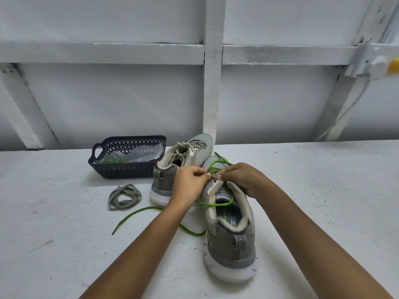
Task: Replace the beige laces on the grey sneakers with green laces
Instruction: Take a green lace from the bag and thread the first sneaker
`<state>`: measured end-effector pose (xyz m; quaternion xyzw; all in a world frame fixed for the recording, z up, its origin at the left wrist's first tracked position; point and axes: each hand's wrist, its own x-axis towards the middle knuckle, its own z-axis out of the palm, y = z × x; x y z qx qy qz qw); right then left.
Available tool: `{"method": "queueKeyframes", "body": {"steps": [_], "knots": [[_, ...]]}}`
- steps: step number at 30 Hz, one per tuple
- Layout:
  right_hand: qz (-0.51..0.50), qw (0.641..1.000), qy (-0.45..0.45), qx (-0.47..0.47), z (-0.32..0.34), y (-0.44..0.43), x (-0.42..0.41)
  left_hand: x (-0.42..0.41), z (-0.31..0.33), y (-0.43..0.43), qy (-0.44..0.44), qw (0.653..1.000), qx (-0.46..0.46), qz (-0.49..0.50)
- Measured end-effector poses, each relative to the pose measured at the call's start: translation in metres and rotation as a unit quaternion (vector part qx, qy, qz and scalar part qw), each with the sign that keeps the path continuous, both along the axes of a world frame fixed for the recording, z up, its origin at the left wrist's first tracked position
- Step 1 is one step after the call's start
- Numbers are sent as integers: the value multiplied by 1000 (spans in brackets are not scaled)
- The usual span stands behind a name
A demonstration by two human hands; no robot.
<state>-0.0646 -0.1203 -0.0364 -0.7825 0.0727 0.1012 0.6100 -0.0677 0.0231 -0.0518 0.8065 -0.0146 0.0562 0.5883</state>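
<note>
Two grey sneakers stand on the white table. The near sneaker points away from me, heel toward me, with a green lace partly threaded through it; one end trails left across the table. My left hand and my right hand meet over its tongue, each pinching the green lace at the upper eyelets. The far sneaker behind my left hand still carries its beige laces. A removed beige lace lies coiled on the table to the left.
A dark blue plastic basket at the back left holds a clear bag with green laces inside. A white panelled wall with beams rises right behind the table. A yellow object shows at the right edge.
</note>
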Motion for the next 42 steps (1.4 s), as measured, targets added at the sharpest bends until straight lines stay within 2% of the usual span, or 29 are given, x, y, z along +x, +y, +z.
{"method": "queueKeyframes", "body": {"steps": [6,10,14,16,18,20,22,24,27,30,33,36,37,38,40,42], "knots": [[2,1000,3,3,1,-2,-2,-4,-2,-2,-19,1000,-12,11],[-7,1000,0,1,2,0,-3,-7,2,-1,-18,997,67,-21],[5,997,-17,-75,3,0,-6,-9,10,4,7,986,147,-72],[22,991,-23,-128,3,1,-5,-10,12,8,36,984,151,-89],[36,985,-30,-168,2,2,-5,-14,15,9,69,986,112,-98],[46,983,-43,-171,2,2,-7,-21,16,8,95,983,82,-131],[48,987,-52,-145,3,2,-11,-26,10,4,70,975,141,-157],[41,991,-48,-122,4,-2,-13,-30,3,-1,37,970,201,-132],[9,997,-57,-59,5,-11,-16,-35,-3,-7,19,982,167,-80],[-32,992,-94,74,13,-21,-28,-41,-1,-9,-2,986,153,-58],[-54,948,-109,295,25,-29,-39,-42,-2,-9,-12,988,146,-45],[-73,912,-119,387,34,-36,-47,-44,-1,-9,-17,990,138,-38],[-81,912,-119,385,38,-39,-50,-45,-1,-9,-18,991,132,-35],[-84,926,-117,348,43,-44,-55,-46,-1,-9,-17,991,126,-34],[-50,975,-88,197,52,-58,-65,-48,1,-8,-12,992,119,-28],[36,999,-23,21,59,-72,-75,-49,2,-9,-11,993,115,-24]]}}
